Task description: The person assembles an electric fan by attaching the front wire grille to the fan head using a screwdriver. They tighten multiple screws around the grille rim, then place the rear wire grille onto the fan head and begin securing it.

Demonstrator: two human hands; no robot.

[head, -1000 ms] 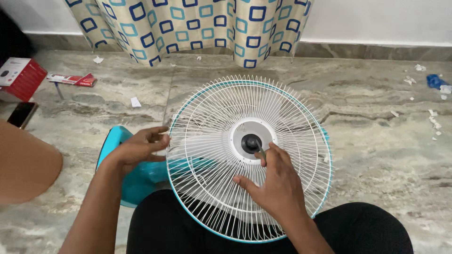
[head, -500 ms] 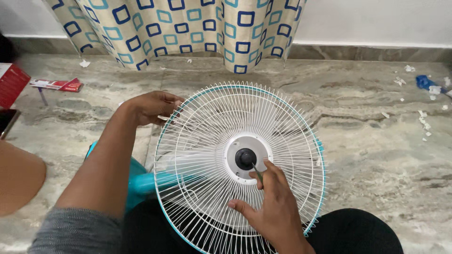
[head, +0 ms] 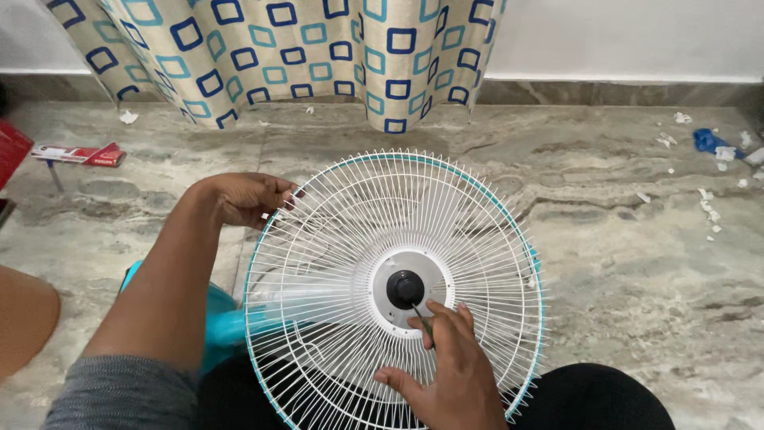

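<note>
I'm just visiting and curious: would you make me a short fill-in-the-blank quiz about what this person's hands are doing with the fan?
1. The left hand grips the upper-left rim of the round white wire fan guard, which has a ____ coloured ring around its edge.
2. The right hand holds a thin green-handled tool against the round ____ knob at the guard's centre.
3. Behind the fan hangs a curtain patterned with blue ____.

Missing words: teal; black; squares
</note>
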